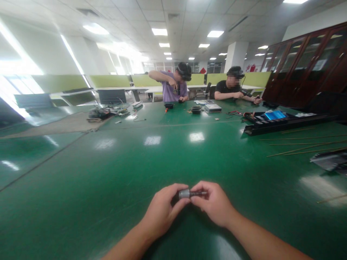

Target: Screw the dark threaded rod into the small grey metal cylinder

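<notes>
Just above the green tabletop point(114, 173), near its front middle, is a small cylindrical part point(184, 194) with a grey body and a thin dark shaft point(197, 194) pointing right. My left hand point(165, 206) is closed round the grey body, thumb below and fingers above. On the shaft side, my right hand point(215, 202) pinches the part between thumb and fingers. The two hands' fingertips nearly meet at the middle of the part. The far ends of the part are partly covered by my fingers.
Across the table sit two people point(173, 85) point(230, 86) handling small items. A heap of electronic parts point(101, 112) lies at the back left. Toward the right are a long black tray point(287, 124) and thin rods point(306, 145).
</notes>
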Available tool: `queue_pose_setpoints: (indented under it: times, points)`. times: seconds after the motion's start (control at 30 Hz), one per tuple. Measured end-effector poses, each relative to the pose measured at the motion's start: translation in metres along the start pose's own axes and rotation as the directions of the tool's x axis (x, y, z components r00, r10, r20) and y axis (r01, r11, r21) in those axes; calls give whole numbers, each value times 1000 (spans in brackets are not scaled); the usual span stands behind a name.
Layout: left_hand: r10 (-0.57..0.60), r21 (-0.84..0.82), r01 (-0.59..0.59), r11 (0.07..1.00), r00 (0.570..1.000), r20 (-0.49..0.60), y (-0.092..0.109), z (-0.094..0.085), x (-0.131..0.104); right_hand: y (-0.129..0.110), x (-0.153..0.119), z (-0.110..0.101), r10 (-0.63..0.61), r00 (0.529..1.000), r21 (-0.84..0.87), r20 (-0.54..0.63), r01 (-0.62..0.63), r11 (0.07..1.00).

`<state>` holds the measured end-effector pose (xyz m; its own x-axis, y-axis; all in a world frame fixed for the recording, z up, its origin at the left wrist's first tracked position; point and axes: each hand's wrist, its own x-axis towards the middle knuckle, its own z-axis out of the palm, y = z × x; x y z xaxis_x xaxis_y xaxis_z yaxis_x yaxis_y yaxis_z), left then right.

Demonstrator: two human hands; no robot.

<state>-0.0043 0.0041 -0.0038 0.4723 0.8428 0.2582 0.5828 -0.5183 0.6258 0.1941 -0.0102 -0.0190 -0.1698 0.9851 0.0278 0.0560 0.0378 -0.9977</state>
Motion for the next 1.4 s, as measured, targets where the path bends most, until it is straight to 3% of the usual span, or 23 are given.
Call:
queue_pose_setpoints:
  times: [0.93,1.4]
  points:
    - [-68,-56,69,996,997,25,1,-1,1,5,2,-3,19,1000,47,1,-19,999]
    - [-43,-67,43,997,999,2,1,0,1,2,1,-2,18,1000,58,-18,-17,998]
